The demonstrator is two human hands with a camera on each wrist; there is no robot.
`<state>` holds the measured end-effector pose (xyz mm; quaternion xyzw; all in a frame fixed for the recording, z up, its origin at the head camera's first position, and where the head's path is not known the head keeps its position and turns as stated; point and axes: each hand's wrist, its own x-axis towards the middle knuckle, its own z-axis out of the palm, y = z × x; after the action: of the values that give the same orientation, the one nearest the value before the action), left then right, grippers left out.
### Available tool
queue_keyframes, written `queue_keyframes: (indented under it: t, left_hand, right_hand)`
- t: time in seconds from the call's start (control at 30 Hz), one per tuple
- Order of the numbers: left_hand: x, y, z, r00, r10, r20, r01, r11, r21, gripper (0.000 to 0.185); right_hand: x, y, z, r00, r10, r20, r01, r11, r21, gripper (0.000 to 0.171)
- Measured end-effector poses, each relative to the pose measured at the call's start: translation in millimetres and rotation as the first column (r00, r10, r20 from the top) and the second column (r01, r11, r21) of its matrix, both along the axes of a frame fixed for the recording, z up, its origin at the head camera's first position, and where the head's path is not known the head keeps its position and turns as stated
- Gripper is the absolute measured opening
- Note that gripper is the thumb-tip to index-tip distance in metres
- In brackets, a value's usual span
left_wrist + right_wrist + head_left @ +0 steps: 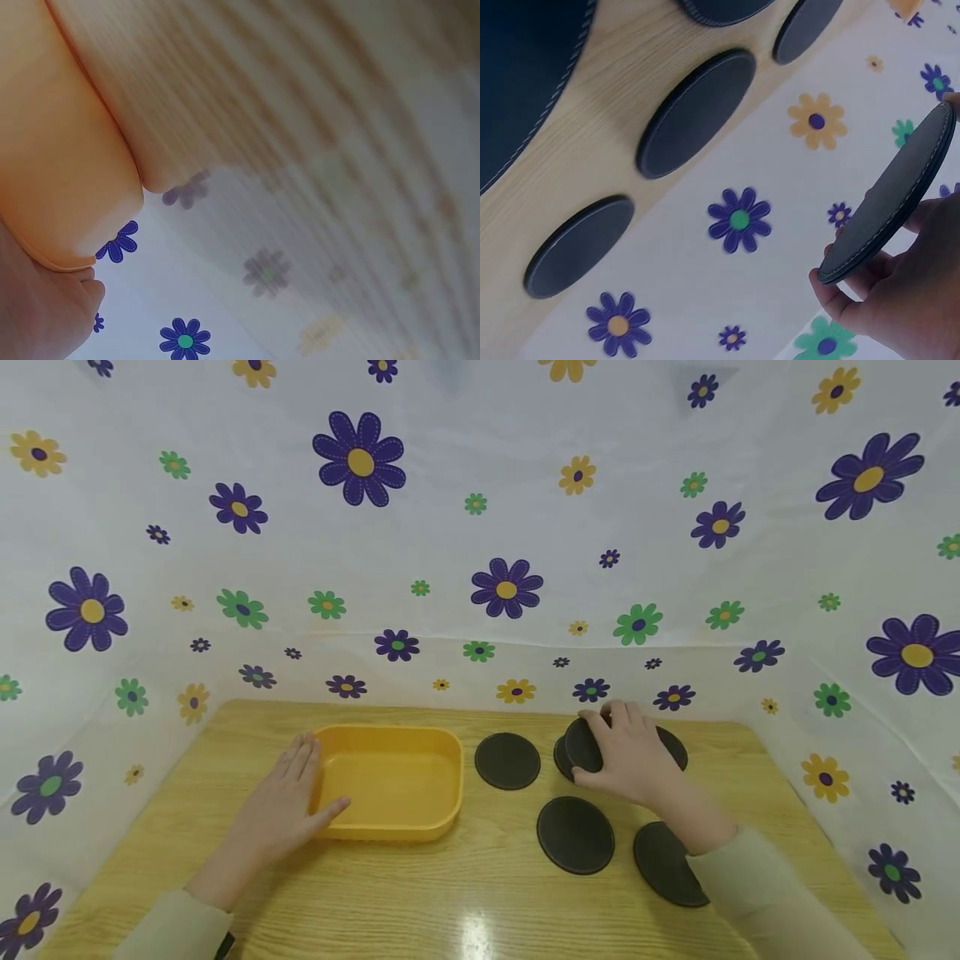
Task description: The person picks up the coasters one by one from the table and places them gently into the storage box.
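Left hand (281, 802) touching tray (393, 785), right (628, 756) gripping disc (582, 748)

The right hand (907, 296) grips a stitched black disc (889, 195); other black discs (696, 114) lie on the wood tabletop (607, 127) near flowered cloth (784, 199)

this is a small booth-like spot around a table (420, 902); whether it stands in a home, an office or a lab cannot be told. white cloth (442, 539) printed with purple, yellow and green flowers (360, 462) hangs behind the wood-grained table and along its left and right sides, screening it; a glare (476, 935) lies on the wood.
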<state>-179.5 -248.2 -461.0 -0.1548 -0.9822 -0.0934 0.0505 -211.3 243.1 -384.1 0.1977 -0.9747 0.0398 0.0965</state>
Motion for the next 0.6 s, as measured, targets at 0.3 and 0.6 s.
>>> queue_keyframes:
  t: [0.3,0.6]
  left_hand:
    - [-0.4,0,-0.5,1.0,-0.009,-0.006,0.009,1.0,0.012,0.104]
    - [-0.9,0,-0.8,1.0,-0.006,-0.012,0.006,1.0,0.004,0.103]
  right_hand:
    - [-5.6,-40,-4.4,0.997,0.082,-0.006,-0.082,0.996,0.023,0.082]
    - [-11.0,-81,-3.8,0.988,0.151,-0.018,-0.15,0.989,0.012,0.083]
